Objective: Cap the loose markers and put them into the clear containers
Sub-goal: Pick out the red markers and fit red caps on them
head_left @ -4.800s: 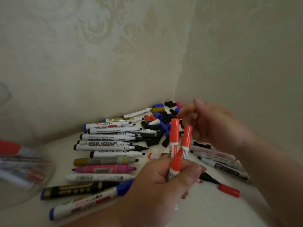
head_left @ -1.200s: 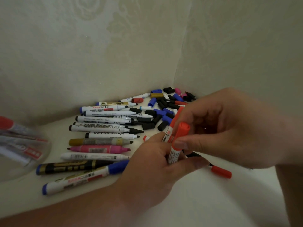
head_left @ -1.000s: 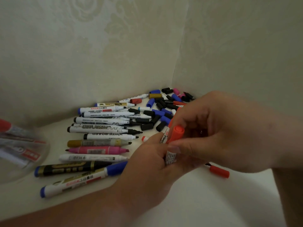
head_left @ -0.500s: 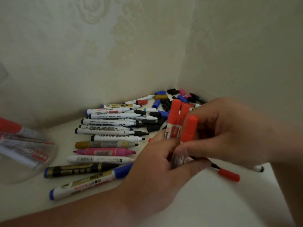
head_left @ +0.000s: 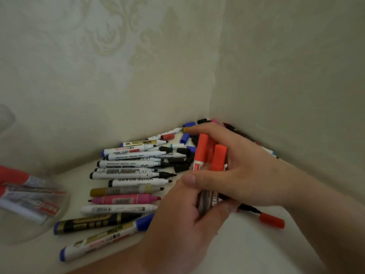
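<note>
My left hand (head_left: 177, 218) grips a bundle of red-capped markers (head_left: 202, 150) upright by their lower barrels. My right hand (head_left: 243, 171) wraps the same bundle higher up, its thumb across the front and its fingers reaching behind the red caps. A row of loose uncapped markers (head_left: 128, 176) lies to the left of my hands. Beyond them, loose black, blue and red caps (head_left: 180, 161) are piled toward the corner. A clear container (head_left: 23, 232) at the left edge holds red-capped markers lying inside.
A loose red cap (head_left: 272, 220) lies right of my hands, at the tip of a marker (head_left: 249, 209) mostly hidden under my right hand. Two walls meet in a corner just behind the cap pile. More markers lie along the right wall behind my right hand.
My right hand has shifted from pinching one red cap to closing around the whole bundle. The bundle stays upright in my left hand.
</note>
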Demonstrator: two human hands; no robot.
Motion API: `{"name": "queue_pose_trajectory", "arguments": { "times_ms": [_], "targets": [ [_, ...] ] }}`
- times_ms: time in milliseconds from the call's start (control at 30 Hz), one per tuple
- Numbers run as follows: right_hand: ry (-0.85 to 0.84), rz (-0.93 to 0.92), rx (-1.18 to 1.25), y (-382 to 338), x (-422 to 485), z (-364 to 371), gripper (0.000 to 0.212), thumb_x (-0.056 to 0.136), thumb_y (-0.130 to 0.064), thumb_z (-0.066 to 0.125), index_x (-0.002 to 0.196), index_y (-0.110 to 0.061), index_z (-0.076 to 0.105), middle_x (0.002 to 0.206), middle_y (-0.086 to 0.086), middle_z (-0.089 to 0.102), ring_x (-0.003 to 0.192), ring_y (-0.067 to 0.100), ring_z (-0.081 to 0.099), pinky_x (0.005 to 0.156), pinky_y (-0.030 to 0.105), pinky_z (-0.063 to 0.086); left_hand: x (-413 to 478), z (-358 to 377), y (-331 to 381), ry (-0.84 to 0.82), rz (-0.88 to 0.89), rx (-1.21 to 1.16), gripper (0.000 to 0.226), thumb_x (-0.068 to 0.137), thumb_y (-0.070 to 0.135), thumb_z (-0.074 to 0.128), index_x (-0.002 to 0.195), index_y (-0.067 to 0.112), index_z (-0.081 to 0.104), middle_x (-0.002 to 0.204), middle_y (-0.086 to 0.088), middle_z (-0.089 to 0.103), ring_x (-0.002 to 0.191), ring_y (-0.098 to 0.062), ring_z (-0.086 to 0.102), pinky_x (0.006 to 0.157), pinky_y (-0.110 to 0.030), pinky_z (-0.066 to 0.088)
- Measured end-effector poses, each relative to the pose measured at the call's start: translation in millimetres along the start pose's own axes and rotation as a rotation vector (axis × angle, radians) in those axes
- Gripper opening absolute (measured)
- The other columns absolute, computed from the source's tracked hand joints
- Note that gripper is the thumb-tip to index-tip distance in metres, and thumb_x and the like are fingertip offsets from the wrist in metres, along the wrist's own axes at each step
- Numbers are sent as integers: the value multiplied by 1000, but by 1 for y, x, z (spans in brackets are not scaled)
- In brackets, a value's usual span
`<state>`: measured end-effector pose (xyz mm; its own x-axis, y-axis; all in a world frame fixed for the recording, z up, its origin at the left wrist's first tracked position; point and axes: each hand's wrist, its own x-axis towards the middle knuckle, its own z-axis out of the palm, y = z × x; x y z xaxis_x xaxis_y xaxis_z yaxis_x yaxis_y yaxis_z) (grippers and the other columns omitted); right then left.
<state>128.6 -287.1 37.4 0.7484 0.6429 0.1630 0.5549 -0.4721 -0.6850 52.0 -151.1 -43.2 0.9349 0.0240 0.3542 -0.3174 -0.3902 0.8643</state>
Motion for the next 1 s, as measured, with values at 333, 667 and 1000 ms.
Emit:
{"name": "queue_pose_trajectory", "arguments": {
  "times_ms": [333,667,1000],
  "targets": [
    [72,-18,595,3,7,9,41,74,-36,74,108,-14,67,64,-10,58,48,1,50,45,13,40,5,-5,9,-53,82,-168,96,85,26,75,151,53,10,146,38,43,134,9,46,106,-10,39],
    [111,-59,683,1,6,21,25,73,-16,85,93,-17,69,73,-2,67,69,13,64,66,30,54,9,-14,5,57,-35,-169,98,74,19,84,152,42,28,128,17,68,118,-7,66,102,-43,51],
    [93,-233,559,-81,26,31,21,78,-28,82,82,-15,65,67,12,59,65,17,57,61,46,53,-12,-101,60,93,-47,27,58,72,26,87,116,42,54,88,18,76,76,2,72,66,-15,53]
  ]
}}
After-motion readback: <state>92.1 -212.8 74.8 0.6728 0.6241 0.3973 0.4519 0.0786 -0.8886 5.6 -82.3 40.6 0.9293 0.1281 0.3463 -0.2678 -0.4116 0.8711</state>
